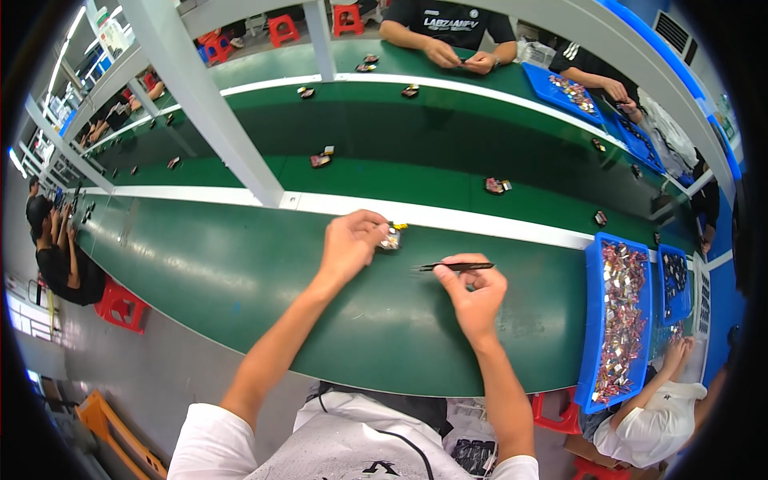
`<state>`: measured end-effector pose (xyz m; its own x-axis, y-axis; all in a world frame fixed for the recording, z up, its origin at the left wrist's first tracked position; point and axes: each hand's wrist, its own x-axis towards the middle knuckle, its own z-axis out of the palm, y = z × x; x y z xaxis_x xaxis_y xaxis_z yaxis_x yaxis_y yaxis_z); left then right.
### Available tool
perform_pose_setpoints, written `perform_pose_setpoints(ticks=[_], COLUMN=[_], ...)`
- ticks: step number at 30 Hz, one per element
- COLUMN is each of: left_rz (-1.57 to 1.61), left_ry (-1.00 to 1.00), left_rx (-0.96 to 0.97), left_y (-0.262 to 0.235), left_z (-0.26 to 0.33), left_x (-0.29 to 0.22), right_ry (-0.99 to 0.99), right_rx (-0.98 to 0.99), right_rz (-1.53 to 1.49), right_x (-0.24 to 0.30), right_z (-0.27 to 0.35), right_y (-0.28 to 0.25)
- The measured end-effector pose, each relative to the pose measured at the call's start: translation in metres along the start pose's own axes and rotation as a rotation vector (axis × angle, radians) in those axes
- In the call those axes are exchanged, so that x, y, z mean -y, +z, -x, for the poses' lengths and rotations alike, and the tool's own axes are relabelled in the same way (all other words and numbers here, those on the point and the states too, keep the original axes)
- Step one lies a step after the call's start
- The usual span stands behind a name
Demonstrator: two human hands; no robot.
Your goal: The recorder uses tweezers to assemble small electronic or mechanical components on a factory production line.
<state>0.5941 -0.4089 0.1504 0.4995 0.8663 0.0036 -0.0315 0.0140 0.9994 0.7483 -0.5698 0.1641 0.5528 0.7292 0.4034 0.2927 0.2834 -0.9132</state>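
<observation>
My left hand [352,244] is closed on a small electronic assembly [391,238] with a pale, shiny body and a yellow piece at its top. It is at the far side of the green bench top, close to the white rail. To its right, my right hand [474,292] grips black tweezers [460,266] between thumb and fingers. The tweezers' tips point left toward the assembly, apart from it. Part of the assembly is hidden behind the left fingers.
A blue tray [594,320] of many small wired parts stands at the right, beside a smaller blue tray [676,308] of dark parts. Beyond the white rail [448,220], a green conveyor belt [384,180] carries several small assemblies. A grey post [216,104] rises left. Other people sit around the line.
</observation>
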Motion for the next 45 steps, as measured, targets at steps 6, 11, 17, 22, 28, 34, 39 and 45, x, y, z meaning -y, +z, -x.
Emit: perform_pose_setpoints(ticks=[6, 11, 17, 22, 28, 34, 39, 45], left_rz=[-0.012, -0.055, -0.077, -0.052, 0.012, -0.028, -0.047, 0.129], left_ry=[-0.003, 0.120, 0.307, 0.166, 0.233, 0.268, 0.286, 0.018], left_rx=[0.067, 0.046, 0.027, 0.078, 0.090, 0.100, 0.098, 0.236], left_y=[0.012, 0.019, 0.020, 0.023, 0.024, 0.022, 0.021, 0.015], left_z=[0.028, 0.032, 0.031, 0.034, 0.033, 0.034, 0.033, 0.030], left_x=[0.018, 0.027, 0.043, 0.029, 0.036, 0.034, 0.035, 0.033], right_ry=[0.068, -0.020, -0.001, 0.006, 0.112, 0.308, 0.317, 0.357], right_rx=[0.025, 0.020, 0.062, 0.093, 0.099, 0.093, 0.123, 0.121], right_rz=[-0.095, 0.059, 0.149, 0.196, -0.028, -0.160, -0.162, -0.201], right_x=[-0.021, -0.024, -0.029, -0.034, -0.037, -0.027, -0.027, -0.030], right_z=[-0.001, 0.002, 0.004, 0.004, 0.000, -0.003, -0.003, -0.004], right_y=[0.001, 0.008, 0.005, 0.003, 0.002, 0.001, 0.001, 0.000])
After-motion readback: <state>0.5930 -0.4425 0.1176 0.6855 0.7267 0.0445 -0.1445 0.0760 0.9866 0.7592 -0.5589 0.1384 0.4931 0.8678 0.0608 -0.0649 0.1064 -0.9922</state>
